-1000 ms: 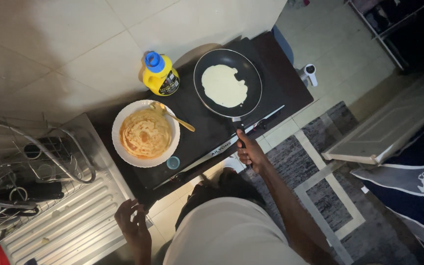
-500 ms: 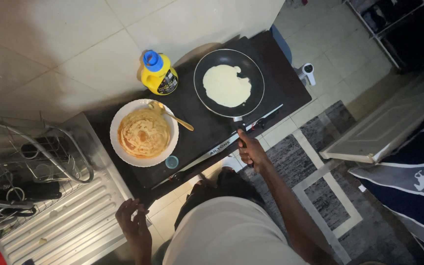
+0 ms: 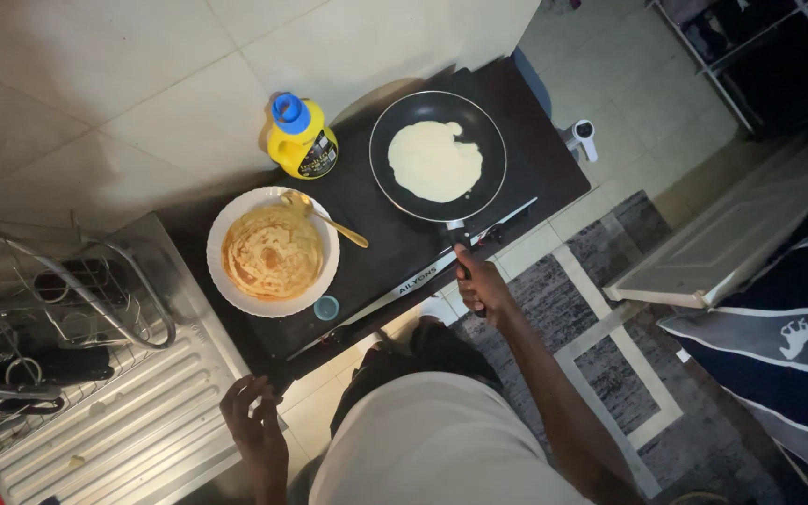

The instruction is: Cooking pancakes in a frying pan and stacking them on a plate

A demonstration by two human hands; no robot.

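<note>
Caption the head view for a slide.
Right hand grips the frying pan handle, pale batter inside; cooked pancakes on white plate.

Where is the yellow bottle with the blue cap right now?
In the head view the yellow bottle stands at the back of the dark cooktop by the tiled wall, left of the frying pan and just behind the white plate.

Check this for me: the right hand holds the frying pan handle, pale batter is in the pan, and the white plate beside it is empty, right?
Not quite. In the head view the white plate is not empty: it holds browned pancakes with a gold spoon resting on its rim. The right hand does hold the frying pan handle, with pale batter in the pan.
</note>
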